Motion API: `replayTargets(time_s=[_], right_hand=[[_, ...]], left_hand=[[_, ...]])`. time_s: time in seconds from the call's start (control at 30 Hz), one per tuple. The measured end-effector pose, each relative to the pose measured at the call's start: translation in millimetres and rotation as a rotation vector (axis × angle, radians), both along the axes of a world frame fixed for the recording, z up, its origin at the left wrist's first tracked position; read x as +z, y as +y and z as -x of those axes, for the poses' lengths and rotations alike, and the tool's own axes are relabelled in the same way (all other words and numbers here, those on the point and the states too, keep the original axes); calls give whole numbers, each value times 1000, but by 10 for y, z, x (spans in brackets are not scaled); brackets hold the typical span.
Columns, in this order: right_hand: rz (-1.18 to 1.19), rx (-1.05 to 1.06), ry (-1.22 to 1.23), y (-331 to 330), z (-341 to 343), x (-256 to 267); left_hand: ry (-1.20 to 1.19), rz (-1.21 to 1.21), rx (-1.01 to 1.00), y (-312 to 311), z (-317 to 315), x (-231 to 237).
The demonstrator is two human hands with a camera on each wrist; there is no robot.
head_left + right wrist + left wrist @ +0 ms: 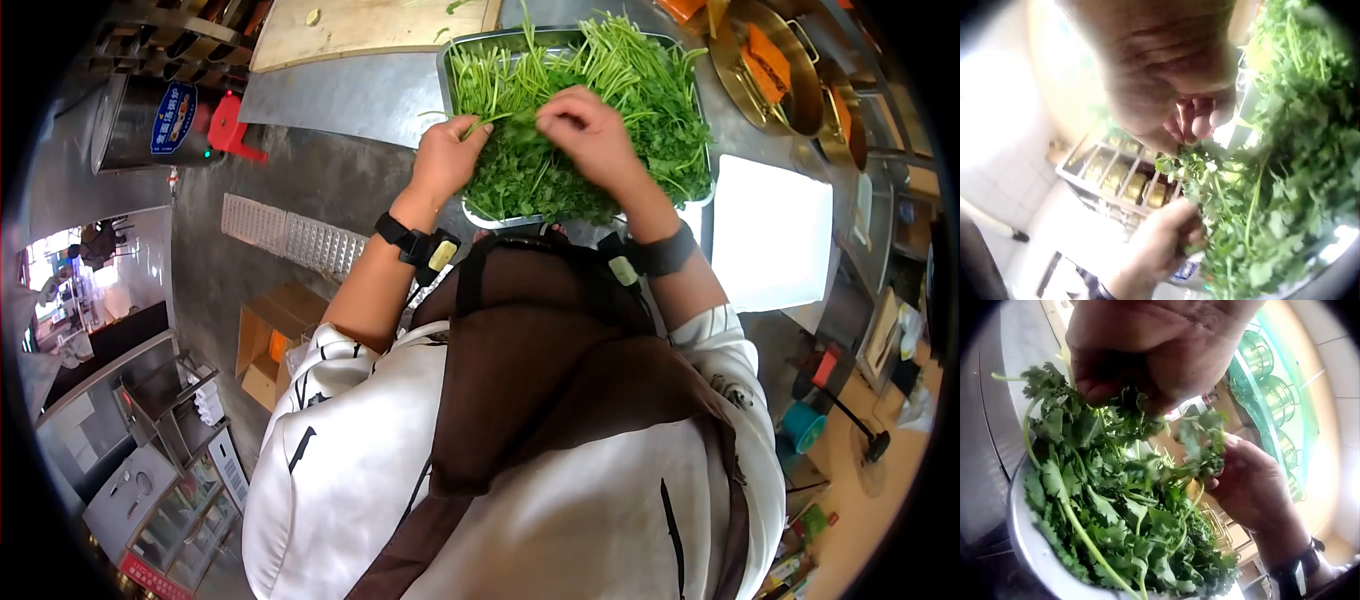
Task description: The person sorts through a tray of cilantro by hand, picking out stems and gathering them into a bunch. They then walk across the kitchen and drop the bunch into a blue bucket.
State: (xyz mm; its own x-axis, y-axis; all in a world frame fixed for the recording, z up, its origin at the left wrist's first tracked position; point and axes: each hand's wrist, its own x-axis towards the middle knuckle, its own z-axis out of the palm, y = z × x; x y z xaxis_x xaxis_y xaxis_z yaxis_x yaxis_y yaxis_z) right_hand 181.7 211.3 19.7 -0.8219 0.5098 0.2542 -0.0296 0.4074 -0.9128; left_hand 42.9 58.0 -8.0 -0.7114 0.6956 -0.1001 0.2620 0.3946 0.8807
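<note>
A metal tray (447, 85) holds a heap of leafy green herbs (660, 130), with pale stems toward its far side. Over the left part of the heap, the left hand (450, 155) pinches a few green stems between thumb and fingers. Just right of it, the right hand (592, 137) has its fingers curled at a leafy sprig above the heap. In the left wrist view the right hand (1254, 484) pinches leaves, and the left hand (1154, 350) grips a leafy bunch from above. The right wrist view shows the left hand (1160, 244) beside the leaves, partly washed out by glare.
Behind the tray at left lies a wooden board (370, 30). To the right are a white container (772, 235) and brass-coloured pans (765, 60). A red stool (232, 128) stands by a steel pot (135, 125), and a cardboard box (275, 330) is on the floor.
</note>
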Motion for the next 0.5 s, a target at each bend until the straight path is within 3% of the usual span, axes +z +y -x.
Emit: replayTargets(time_s=[0.1, 0.13, 0.2, 0.3, 0.33, 0.37, 0.43, 0.5], right_hand=[[696, -62, -60, 203, -199, 80], [696, -66, -61, 219, -239, 91], [465, -153, -122, 245, -262, 132], [648, -184, 76, 341, -271, 287], [452, -160, 0, 353, -271, 258], [449, -174, 5, 347, -279, 249], [424, -117, -147, 324, -262, 275], [463, -103, -103, 314, -284, 365]], left_hand=[[-15, 69, -87, -50, -6, 31], [-117, 62, -59, -59, -6, 10], [-214, 52, -34, -49, 9, 24], [-290, -27, -51, -102, -38, 94], [-388, -68, 19, -118, -26, 114], [-484, -110, 84, -97, -22, 140], [-440, -92, 56, -38, -35, 273], [-596, -399, 205, -120, -3, 445]])
